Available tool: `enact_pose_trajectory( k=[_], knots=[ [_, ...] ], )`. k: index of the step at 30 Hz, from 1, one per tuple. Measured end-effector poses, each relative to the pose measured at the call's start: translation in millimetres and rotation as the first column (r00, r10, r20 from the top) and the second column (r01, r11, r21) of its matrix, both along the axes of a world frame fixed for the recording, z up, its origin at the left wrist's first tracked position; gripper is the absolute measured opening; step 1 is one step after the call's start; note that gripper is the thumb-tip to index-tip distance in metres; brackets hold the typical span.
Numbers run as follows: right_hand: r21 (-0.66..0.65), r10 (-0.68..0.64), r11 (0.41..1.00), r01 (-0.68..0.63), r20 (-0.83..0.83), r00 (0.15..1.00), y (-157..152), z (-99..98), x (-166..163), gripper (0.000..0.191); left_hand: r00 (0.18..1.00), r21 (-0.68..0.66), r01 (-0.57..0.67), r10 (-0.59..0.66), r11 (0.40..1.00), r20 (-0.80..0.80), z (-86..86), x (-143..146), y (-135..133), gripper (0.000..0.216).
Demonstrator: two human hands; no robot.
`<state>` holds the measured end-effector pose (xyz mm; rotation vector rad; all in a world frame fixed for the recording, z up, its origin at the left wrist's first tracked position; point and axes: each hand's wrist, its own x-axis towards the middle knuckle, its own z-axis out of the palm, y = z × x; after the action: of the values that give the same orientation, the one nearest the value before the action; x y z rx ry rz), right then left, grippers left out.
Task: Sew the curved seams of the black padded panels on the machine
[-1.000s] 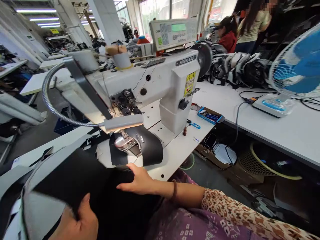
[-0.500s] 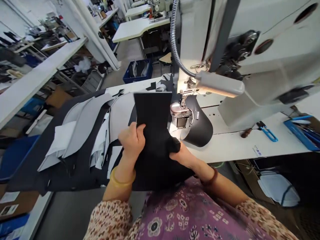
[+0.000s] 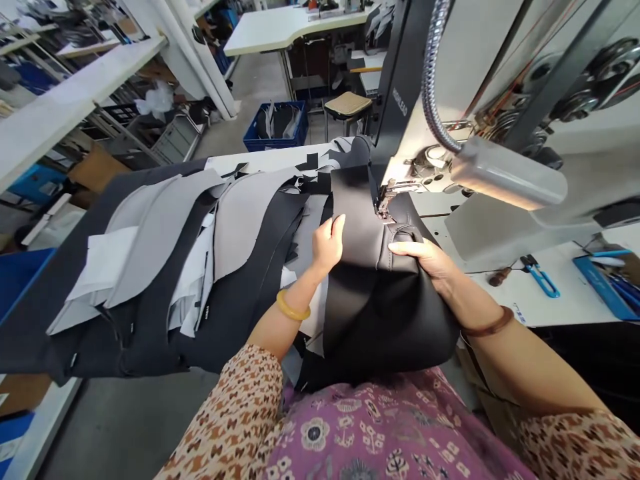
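Note:
A black leather-like sewn piece (image 3: 357,220) lies under the needle and presser foot (image 3: 385,212) of the sewing machine (image 3: 407,137), and its lower part droops over the table edge near my apron. At its left edge, my left hand (image 3: 329,245) is closed on the material with the thumb pointing up. My right hand (image 3: 434,261) grips the right side, its thumb lying on top beside a stitched seam and its other fingers hidden beneath. The machine's lamp (image 3: 510,173) lights the seam.
Grey and black cut panels (image 3: 250,220) are laid out on the left. Blue-handled snips (image 3: 540,275) and a blue tray (image 3: 607,280) of tools are at the right. Behind the table stand a blue crate (image 3: 275,137) and a stool (image 3: 349,105).
The black piece has moved right and forward, from in front of the body to under the machine's needle. Both hands have travelled with it, and the view has shifted closer to the machine.

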<state>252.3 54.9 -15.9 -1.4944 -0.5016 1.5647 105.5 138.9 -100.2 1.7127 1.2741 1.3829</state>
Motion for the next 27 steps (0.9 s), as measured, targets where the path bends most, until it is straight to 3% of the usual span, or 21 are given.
enact_pose_trajectory(
  k=[4, 7, 8, 10, 12, 13, 14, 18, 20, 23, 25, 27],
  knots=[
    [-0.029, 0.034, 0.999, -0.031, 0.101, 0.994, 4.9, -3.1, 5.8, 0.041, 0.995, 0.092, -0.001, 0.010, 0.996, -0.100, -5.6, -4.0, 17.1, 0.049],
    [-0.063, 0.024, 0.998, -0.015, 0.159, 0.987, 9.4, -4.4, 9.8, 0.036, 0.971, 0.297, -0.047, 0.114, 0.954, -0.212, -3.8, -13.3, 14.0, 0.043],
    [-0.065, 0.021, 0.998, -0.010, 0.169, 0.985, 10.6, -4.7, 10.4, 0.036, 0.956, 0.411, -0.017, 0.135, 0.911, -0.259, -1.5, -16.6, 9.6, 0.045],
    [-0.049, 0.023, 0.999, -0.015, 0.169, 0.985, 12.6, -5.1, 10.5, 0.038, 0.905, 0.617, 0.204, 0.094, 0.760, -0.415, 4.1, -21.3, -1.2, 0.060],
    [-0.015, 0.026, 1.000, -0.024, 0.163, 0.986, 14.0, -5.8, 9.6, 0.039, 0.797, 0.657, 0.478, 0.026, 0.584, -0.603, 8.1, -21.1, -10.5, 0.066],
    [-0.001, 0.030, 1.000, -0.030, 0.162, 0.986, 14.4, -6.2, 9.1, 0.038, 0.748, 0.635, 0.556, 0.010, 0.536, -0.664, 8.9, -19.2, -13.4, 0.063],
    [0.012, 0.033, 0.999, -0.036, 0.168, 0.985, 14.8, -6.6, 8.9, 0.038, 0.722, 0.618, 0.584, 0.012, 0.527, -0.692, 9.0, -16.4, -14.9, 0.059],
    [0.066, 0.060, 0.994, -0.083, 0.297, 0.953, 16.0, -5.2, 13.3, 0.031, 0.718, 0.590, 0.525, 0.053, 0.614, -0.694, 8.5, -4.7, -13.9, 0.054],
    [0.120, 0.070, 0.982, -0.147, 0.489, 0.869, 17.3, -2.3, 19.0, 0.029, 0.680, 0.523, 0.536, 0.028, 0.662, -0.732, 11.4, -1.8, -13.5, 0.053],
    [0.146, 0.025, 0.953, -0.265, 0.834, 0.551, 20.7, 2.1, 28.1, 0.035, 0.610, 0.386, 0.546, -0.037, 0.743, -0.792, 18.1, -0.5, -15.0, 0.051],
    [0.128, -0.023, 0.944, -0.304, 0.945, 0.325, 23.4, 3.7, 31.5, 0.042, 0.597, 0.343, 0.543, -0.065, 0.767, -0.800, 20.9, 0.1, -15.9, 0.053],
    [0.126, -0.060, 0.942, -0.311, 0.975, 0.216, 25.8, 3.9, 32.2, 0.043, 0.604, 0.333, 0.536, -0.077, 0.776, -0.793, 21.6, 1.1, -15.8, 0.055]
  ],
)
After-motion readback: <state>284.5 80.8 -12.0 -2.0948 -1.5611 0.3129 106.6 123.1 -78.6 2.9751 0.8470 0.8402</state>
